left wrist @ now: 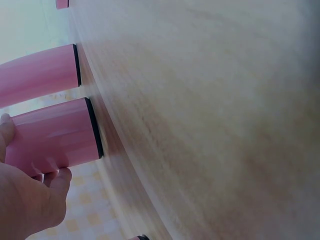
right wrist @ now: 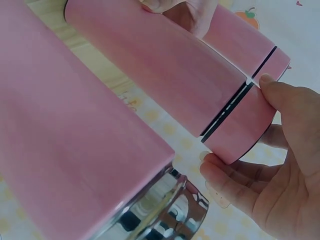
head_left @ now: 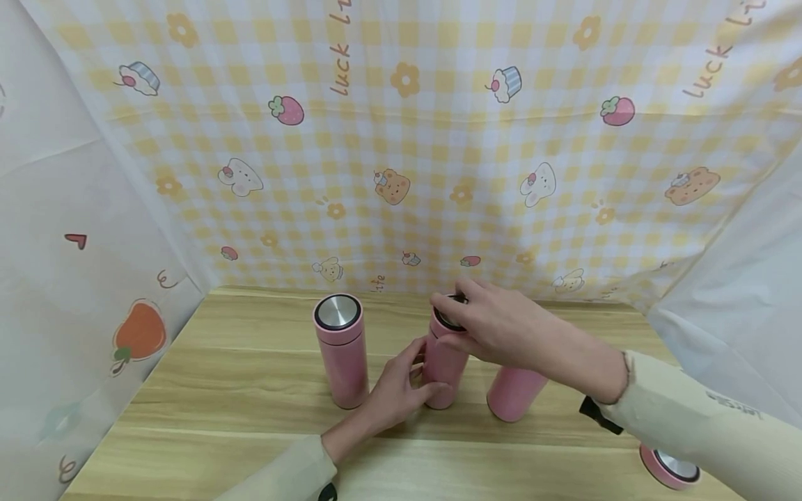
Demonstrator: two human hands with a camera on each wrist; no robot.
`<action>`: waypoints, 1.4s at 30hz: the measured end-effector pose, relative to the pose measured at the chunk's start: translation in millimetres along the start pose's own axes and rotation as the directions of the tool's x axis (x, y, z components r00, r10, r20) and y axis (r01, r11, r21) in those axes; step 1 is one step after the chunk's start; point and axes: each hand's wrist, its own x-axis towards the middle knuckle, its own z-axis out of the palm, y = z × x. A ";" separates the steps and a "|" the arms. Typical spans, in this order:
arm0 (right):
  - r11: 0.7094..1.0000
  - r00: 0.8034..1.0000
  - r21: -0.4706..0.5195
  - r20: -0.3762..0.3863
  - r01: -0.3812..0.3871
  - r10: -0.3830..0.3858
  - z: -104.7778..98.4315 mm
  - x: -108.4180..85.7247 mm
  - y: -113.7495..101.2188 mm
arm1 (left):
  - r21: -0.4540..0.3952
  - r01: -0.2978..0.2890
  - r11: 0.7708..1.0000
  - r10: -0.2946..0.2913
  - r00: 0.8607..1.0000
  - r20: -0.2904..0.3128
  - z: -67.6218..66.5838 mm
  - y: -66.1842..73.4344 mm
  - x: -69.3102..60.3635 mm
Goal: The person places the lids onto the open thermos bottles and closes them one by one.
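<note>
Upright on the table stands a pink thermos bottle (head_left: 446, 362) with a steel-topped pink lid (right wrist: 240, 125). Around its lower body curls my left hand (head_left: 401, 390), thumb in front and fingers on the far left side. My right hand (head_left: 501, 323) grips the lid from above; in the right wrist view a dark gap shows between lid and body. Just right of it, partly hidden by my right forearm, is a second pink thermos (head_left: 515, 393); its bare shiny metal neck (right wrist: 165, 205) shows in the right wrist view. A third thermos (head_left: 341, 355), lid on, stands to the left.
A loose pink lid (head_left: 669, 467) lies on the wooden table (head_left: 207, 390) at the front right, near my right sleeve. A yellow checked cloth (head_left: 432, 139) hangs behind the table's back edge, and pale sheets (head_left: 75, 174) hang at the sides.
</note>
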 end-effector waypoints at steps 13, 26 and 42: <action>0.997 0.997 0.043 0.047 0.062 -0.064 1.5 -7.4 8.0 | 0.020 -0.007 1.000 0.007 1.000 -0.005 0.1 -0.3 0.3; 0.971 0.980 0.192 0.105 0.145 -0.167 -5.0 -8.0 14.8 | 0.020 0.006 1.000 -0.006 1.000 -0.005 0.7 -0.5 -0.6; 0.990 0.989 0.086 0.092 0.110 -0.118 -5.5 -3.9 7.4 | 0.031 0.021 0.999 -0.022 1.000 0.014 -0.2 -0.1 -0.4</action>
